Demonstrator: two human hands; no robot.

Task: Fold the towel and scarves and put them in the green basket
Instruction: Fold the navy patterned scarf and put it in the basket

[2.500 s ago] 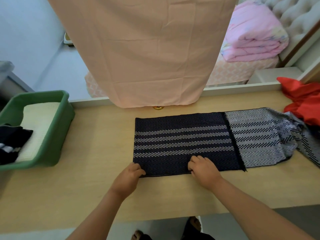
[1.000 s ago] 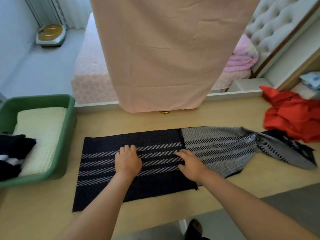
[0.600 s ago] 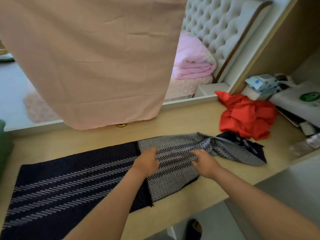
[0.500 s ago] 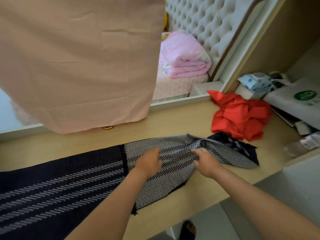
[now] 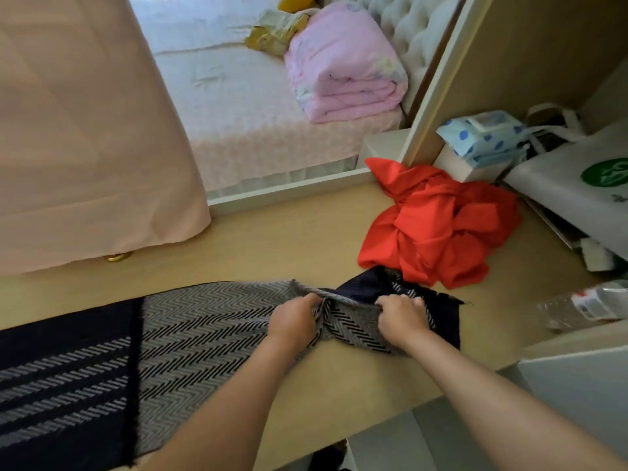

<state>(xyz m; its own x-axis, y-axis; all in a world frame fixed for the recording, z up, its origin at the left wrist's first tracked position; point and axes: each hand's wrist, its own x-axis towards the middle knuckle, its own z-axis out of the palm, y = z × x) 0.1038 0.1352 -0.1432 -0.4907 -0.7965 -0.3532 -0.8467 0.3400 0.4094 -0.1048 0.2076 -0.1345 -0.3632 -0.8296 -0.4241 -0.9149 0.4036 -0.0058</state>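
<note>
I see L hand (image 5: 295, 320) and R hand (image 5: 401, 320) side by side at frame centre, both curled closed, each pinching a bunched ridge of the herringbone scarf (image 5: 210, 331). Scarf lies flat across the wooden table (image 5: 289, 246), running from the hands out toward 9 o'clock; its folded navy striped section (image 5: 64, 368) sits at 8 o'clock. Scarf's navy end pokes out just past R hand at 3 o'clock. Crumpled red scarf (image 5: 438, 226) lies at 1 o'clock, touching that navy end. Peach cloth (image 5: 88, 130) hangs at 10 o'clock. Folded pink quilt (image 5: 343, 59) on bed (image 5: 238, 107) at 12. Green basket not in view
</note>
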